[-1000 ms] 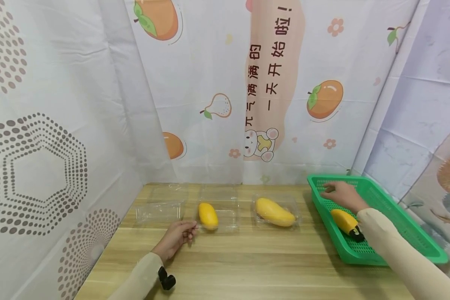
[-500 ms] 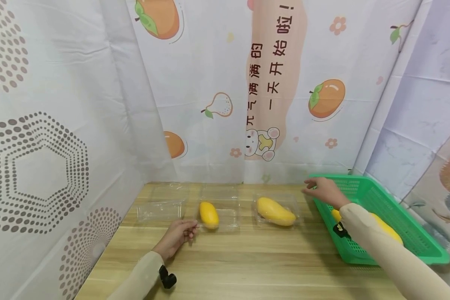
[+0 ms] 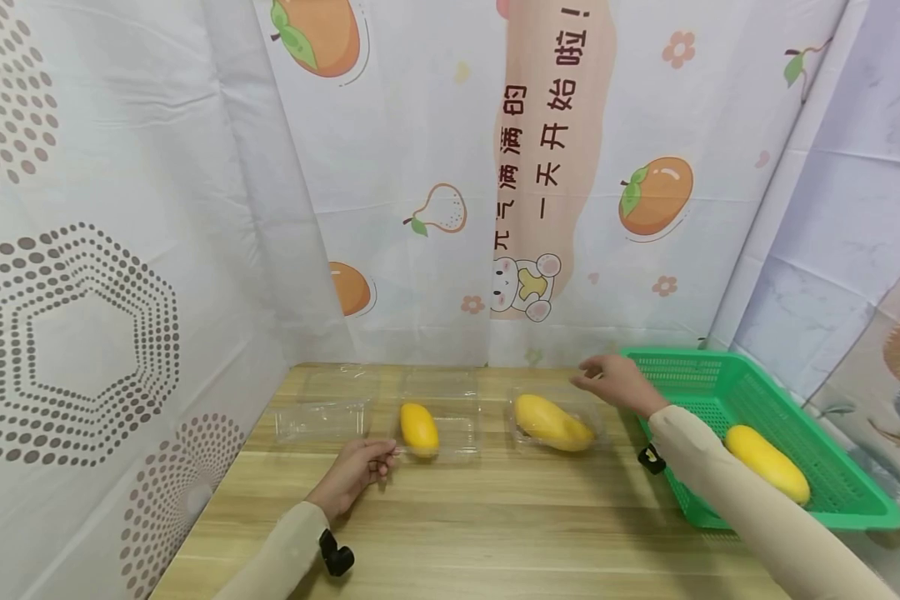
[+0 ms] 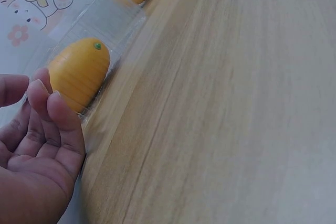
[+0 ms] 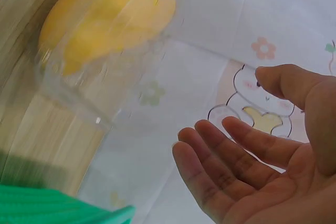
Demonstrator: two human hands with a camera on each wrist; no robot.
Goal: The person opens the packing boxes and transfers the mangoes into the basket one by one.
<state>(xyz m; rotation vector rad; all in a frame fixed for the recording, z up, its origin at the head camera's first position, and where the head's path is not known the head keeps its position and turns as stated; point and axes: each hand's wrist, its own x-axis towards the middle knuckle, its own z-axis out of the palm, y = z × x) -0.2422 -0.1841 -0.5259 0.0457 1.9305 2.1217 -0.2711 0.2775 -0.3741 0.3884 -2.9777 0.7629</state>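
Observation:
My left hand (image 3: 354, 475) stays low at the front left corner of the middle clear plastic box (image 3: 453, 437), fingers loosely curled and fingertips right at its edge. In that box lies a yellow mango (image 3: 419, 430); its green stem spot shows in the left wrist view. My right hand (image 3: 617, 383) is at the back right, fingers apart and nothing between them, close to the right clear box (image 3: 598, 421). This box holds a longer yellow mango (image 3: 551, 422). In the right wrist view, thumb and fingers are relaxed beside the box.
A green basket (image 3: 862, 500) stands at the right with a yellow mango (image 3: 767, 464) in it. At the back left is another clear plastic box (image 3: 321, 421), its lid raised behind. A patterned curtain (image 3: 420, 125) hangs at the table's back edge.
My right hand has moved left, from over the basket to the back of the right box. Its sleeve now covers the basket's left side, where a yellow fruit showed before. My left hand has kept its place.

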